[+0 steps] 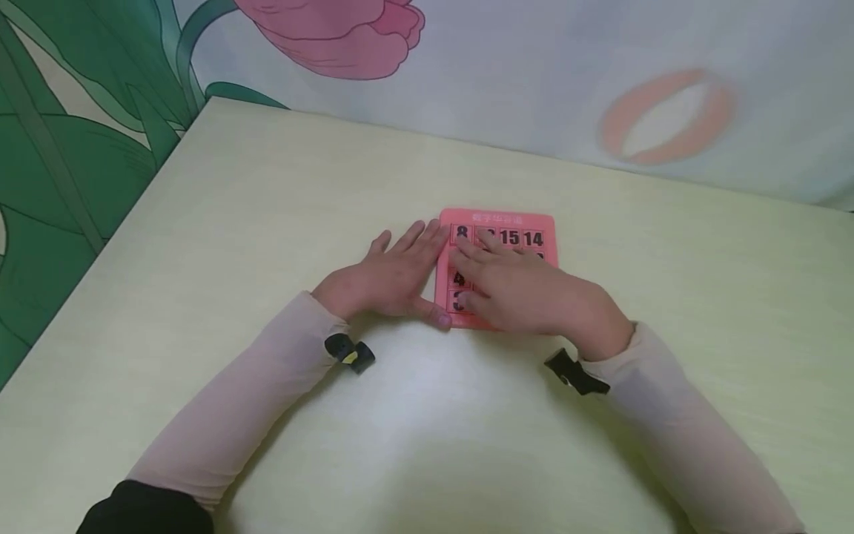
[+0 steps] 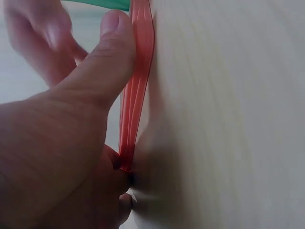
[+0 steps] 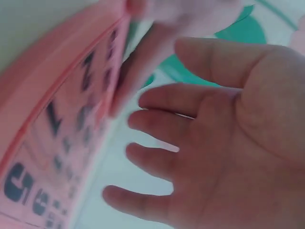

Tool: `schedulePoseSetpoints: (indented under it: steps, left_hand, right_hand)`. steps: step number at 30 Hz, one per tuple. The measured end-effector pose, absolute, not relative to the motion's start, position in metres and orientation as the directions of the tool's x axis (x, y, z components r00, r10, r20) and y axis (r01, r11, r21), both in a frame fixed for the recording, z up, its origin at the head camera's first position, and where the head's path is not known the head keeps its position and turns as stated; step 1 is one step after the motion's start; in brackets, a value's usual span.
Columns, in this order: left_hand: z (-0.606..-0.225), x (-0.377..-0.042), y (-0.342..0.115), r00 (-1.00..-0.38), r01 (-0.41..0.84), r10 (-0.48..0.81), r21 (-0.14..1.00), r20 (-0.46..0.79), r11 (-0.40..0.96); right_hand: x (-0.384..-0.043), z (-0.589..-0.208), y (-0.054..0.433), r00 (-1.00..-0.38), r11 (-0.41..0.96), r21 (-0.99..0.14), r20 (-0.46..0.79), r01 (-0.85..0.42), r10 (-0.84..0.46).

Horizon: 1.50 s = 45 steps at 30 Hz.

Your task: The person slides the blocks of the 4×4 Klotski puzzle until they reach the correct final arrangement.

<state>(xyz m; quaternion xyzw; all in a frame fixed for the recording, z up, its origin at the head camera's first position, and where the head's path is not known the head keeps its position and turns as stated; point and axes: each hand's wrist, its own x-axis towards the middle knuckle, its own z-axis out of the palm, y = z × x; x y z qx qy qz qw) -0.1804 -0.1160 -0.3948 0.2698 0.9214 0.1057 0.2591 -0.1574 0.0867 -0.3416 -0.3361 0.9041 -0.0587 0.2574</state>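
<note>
A pink number sliding puzzle (image 1: 495, 219) lies flat on the table, its tiles printed with black numerals such as 8, 15 and 14. Along its left edge my left hand (image 1: 400, 274) rests with straight fingers, the thumb touching the near left corner. The left wrist view shows that thumb (image 2: 112, 57) against the puzzle's red side wall (image 2: 138, 86). My right hand (image 1: 517, 285) is over the tiles with its fingers spread, covering many of the numerals. In the right wrist view its palm and extended fingers (image 3: 162, 100) hold nothing; whether a fingertip touches a tile, I cannot tell.
The pale table (image 1: 373, 430) extends around the puzzle on all sides. Behind its far edge is a wall covering (image 1: 520, 89) with a large pink flower, and green leaves (image 1: 73, 163) show at the left. Dark straps (image 1: 577, 372) sit at both wrists.
</note>
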Motion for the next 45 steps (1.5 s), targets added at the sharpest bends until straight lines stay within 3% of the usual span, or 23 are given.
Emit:
schedulePoseSetpoints:
  steps: [5, 13, 21, 29, 37, 45]
  left_hand:
    - [-0.396, -0.178, -0.119, -0.713, 0.430, 0.551, 0.350, -0.434, 0.832]
    - [-0.394, -0.178, -0.118, -0.714, 0.442, 0.557, 0.343, -0.425, 0.829]
    - [-0.392, -0.180, -0.115, -0.715, 0.439, 0.556, 0.347, -0.424, 0.829]
    - [-0.394, -0.179, -0.115, -0.716, 0.453, 0.560, 0.332, -0.417, 0.827]
    - [-0.393, -0.179, -0.116, -0.719, 0.433, 0.554, 0.351, -0.421, 0.830]
    - [-0.393, -0.180, -0.117, -0.722, 0.432, 0.546, 0.340, -0.424, 0.835]
  right_hand:
    - [-0.175, -0.356, 0.079, -0.676, 0.807, -0.253, -0.446, -0.533, -0.586]
    - [-0.157, -0.344, 0.085, -0.614, 0.796, -0.263, -0.521, -0.546, -0.593]
    - [-0.165, -0.352, 0.086, -0.731, 0.871, -0.171, -0.483, -0.461, -0.482]
    - [-0.166, -0.361, 0.077, -0.696, 0.833, -0.261, -0.459, -0.488, -0.552]
    - [-0.164, -0.356, 0.092, -0.789, 0.913, -0.176, -0.461, -0.368, -0.407]
    - [-0.163, -0.361, 0.085, -0.776, 0.890, -0.188, -0.437, -0.416, -0.454]
